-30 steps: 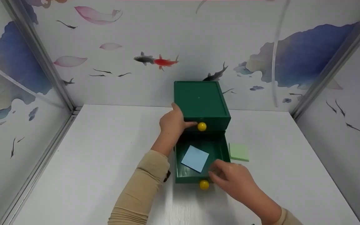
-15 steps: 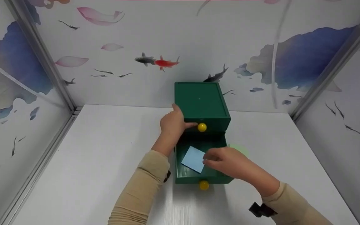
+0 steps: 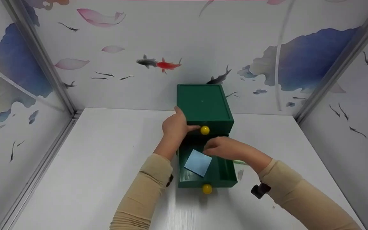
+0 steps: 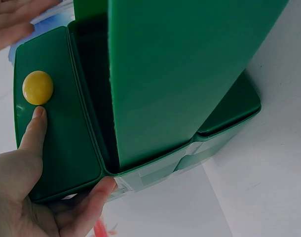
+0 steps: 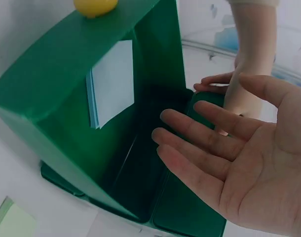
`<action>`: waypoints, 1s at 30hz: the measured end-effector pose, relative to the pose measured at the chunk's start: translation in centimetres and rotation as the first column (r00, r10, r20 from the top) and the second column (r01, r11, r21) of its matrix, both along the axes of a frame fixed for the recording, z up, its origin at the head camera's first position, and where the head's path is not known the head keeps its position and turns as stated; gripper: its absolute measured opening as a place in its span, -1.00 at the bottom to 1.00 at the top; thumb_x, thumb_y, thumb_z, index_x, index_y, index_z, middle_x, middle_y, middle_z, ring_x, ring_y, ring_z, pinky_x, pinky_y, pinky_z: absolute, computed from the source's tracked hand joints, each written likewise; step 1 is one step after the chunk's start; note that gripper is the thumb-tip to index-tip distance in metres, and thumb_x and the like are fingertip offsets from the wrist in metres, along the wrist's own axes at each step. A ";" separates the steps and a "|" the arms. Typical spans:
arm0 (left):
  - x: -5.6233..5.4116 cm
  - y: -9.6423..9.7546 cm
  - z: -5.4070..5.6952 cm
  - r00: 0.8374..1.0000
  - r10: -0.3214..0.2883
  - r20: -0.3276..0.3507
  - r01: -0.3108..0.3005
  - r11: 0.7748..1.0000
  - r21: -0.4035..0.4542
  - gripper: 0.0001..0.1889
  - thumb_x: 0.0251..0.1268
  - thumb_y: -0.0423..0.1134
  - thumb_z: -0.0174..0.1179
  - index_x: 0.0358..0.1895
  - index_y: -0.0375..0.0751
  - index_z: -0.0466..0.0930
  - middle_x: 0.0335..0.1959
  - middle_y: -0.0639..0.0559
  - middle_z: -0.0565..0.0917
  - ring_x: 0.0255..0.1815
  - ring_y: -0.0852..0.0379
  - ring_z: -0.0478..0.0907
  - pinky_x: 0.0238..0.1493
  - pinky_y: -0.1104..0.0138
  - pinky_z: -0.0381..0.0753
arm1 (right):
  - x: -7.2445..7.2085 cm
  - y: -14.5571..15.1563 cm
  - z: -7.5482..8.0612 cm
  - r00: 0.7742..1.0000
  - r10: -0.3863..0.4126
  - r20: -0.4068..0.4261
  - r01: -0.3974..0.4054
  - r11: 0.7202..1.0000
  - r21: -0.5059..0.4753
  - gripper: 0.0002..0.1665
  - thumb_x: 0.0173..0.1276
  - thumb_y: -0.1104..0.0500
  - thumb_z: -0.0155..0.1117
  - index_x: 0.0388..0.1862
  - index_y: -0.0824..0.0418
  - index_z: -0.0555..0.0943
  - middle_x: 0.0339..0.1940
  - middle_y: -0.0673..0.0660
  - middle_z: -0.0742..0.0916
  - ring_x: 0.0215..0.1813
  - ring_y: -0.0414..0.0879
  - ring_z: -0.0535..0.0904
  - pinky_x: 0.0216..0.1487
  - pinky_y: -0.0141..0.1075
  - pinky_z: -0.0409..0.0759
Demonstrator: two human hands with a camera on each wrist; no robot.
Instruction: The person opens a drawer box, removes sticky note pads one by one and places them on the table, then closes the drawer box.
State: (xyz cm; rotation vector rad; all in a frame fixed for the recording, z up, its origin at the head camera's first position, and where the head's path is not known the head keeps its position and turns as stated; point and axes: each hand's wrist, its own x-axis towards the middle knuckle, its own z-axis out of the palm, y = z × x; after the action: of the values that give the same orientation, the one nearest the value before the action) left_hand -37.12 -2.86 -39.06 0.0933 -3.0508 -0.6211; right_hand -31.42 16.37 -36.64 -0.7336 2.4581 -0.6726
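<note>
A green two-drawer box [image 3: 203, 102] stands at the back of the table with its lower drawer [image 3: 188, 184] pulled out. A pad of pale blue sticky notes [image 3: 198, 163] lies in that drawer. My left hand [image 3: 173, 125] holds the box's left front corner: the thumb lies along the upper drawer's front, its tip by the yellow knob [image 4: 38, 88], and the other fingers are at the side. My right hand [image 3: 225, 148] is over the open drawer beside the pad. Its palm and loosely spread fingers hold nothing in the right wrist view [image 5: 205, 158].
A light green pad of notes [image 5: 15, 222] lies on the table right of the drawer, mostly covered by my right arm in the head view. A second yellow knob [image 3: 207, 188] sticks out from the lower drawer. A patterned wall [image 3: 158, 38] rises behind the box.
My right hand has moved from the lower drawer's front right corner, past the blue pad, to the drawer's back part. The left hand, the box and the blue pad have stayed in place.
</note>
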 end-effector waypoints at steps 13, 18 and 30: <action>-0.3 -0.1 -0.1 1.000 0.003 0.023 -0.003 1.000 0.026 0.28 -0.07 0.43 0.30 0.54 -0.35 -0.10 -0.33 -0.05 0.61 -0.33 0.06 0.57 -0.16 0.22 0.62 | -2.5 -2.4 -1.0 0.989 0.147 0.021 -0.148 0.956 0.252 -0.53 0.47 0.00 0.15 0.24 0.21 0.57 0.10 0.05 0.67 -0.02 -0.09 0.54 0.18 -0.08 0.49; -0.4 -0.1 -0.1 1.000 -0.005 0.026 0.004 0.999 0.033 0.28 -0.07 0.42 0.32 0.54 -0.35 -0.10 -0.28 -0.08 0.63 -0.32 0.07 0.57 -0.15 0.21 0.62 | -2.6 -3.2 -2.3 0.972 0.231 -0.042 -0.198 0.905 0.377 -0.52 0.41 0.04 0.27 0.26 0.13 0.56 0.14 0.04 0.66 -0.03 -0.12 0.55 0.19 -0.11 0.48; -0.3 -0.1 0.0 1.000 0.003 0.019 -0.004 0.999 0.043 0.30 -0.11 0.42 0.35 0.54 -0.36 -0.10 -0.12 -0.13 0.66 -0.23 0.05 0.58 -0.02 0.21 0.59 | -2.2 -4.3 -3.9 0.911 0.401 -0.100 -0.296 0.802 0.519 -0.30 0.20 0.11 0.49 0.34 0.00 0.50 0.25 -0.04 0.57 0.01 -0.12 0.50 0.22 -0.10 0.46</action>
State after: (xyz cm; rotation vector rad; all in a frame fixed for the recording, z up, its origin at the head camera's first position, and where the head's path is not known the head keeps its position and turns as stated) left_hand -37.38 -2.99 -39.05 0.1061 -3.0552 -0.6891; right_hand -33.60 12.09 -40.56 -1.0420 2.4138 0.1889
